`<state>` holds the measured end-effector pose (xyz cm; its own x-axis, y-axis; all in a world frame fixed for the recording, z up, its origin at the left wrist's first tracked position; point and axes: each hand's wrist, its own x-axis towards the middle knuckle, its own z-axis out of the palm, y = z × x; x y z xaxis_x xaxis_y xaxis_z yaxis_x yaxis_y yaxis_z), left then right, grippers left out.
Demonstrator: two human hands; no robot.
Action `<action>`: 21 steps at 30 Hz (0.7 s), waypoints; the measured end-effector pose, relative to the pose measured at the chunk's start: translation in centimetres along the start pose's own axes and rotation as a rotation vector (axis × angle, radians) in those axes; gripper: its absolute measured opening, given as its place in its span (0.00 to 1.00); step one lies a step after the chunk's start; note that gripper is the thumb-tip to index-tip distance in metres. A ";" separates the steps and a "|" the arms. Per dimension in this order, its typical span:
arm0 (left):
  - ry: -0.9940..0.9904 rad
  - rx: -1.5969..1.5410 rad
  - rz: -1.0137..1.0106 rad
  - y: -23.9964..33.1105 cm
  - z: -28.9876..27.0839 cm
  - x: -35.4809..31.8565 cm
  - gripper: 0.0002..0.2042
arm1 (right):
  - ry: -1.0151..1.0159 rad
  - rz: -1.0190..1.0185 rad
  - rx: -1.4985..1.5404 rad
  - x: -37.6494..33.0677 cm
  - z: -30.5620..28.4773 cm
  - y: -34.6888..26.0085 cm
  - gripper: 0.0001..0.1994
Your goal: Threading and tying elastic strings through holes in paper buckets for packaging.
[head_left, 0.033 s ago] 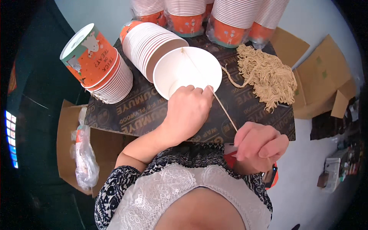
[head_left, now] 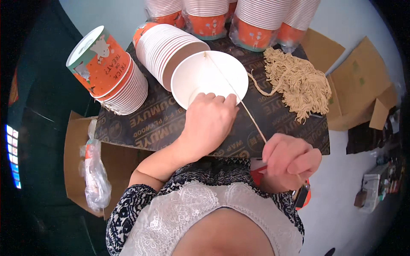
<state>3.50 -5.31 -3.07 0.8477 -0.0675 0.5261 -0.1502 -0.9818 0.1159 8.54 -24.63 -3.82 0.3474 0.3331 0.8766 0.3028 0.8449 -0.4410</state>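
My left hand (head_left: 209, 121) grips the near rim of a white paper cup (head_left: 209, 77) lying on its side at the top of a row of nested cups (head_left: 164, 47). A thin tan string (head_left: 239, 102) runs taut from the cup's far rim down to my right hand (head_left: 290, 160), which pinches it. A small red object (head_left: 257, 166) shows just under my right hand; what it is I cannot tell.
A pile of tan strings (head_left: 299, 81) lies on the dark board (head_left: 162, 123) to the right. Orange cup stacks stand at the left (head_left: 106, 72) and along the back (head_left: 256, 21). There is a cardboard box with a plastic bag (head_left: 96, 179) lower left and flat cardboard (head_left: 358, 85) on the right.
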 end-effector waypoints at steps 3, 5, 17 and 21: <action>-0.072 -0.002 -0.024 0.2 -2.5 -0.2 0.13 | 0.213 -0.008 -0.222 -0.5 0.8 0.7 0.07; -0.077 -0.029 -0.028 -0.7 -3.1 -0.9 0.15 | 0.318 -0.016 -0.608 -0.9 0.7 1.2 0.08; 0.160 -0.253 0.028 -3.4 -3.3 -3.1 0.07 | 0.330 0.295 -0.890 -0.4 2.8 3.3 0.07; 0.119 -0.173 0.014 -2.0 -2.4 -3.5 0.09 | 0.259 0.456 -0.850 -0.2 4.0 3.3 0.08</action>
<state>-0.39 -2.71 -3.16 0.7805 -0.0491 0.6233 -0.2549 -0.9352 0.2456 5.92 -20.28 -4.67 0.7407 0.3643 0.5646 0.5917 0.0444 -0.8049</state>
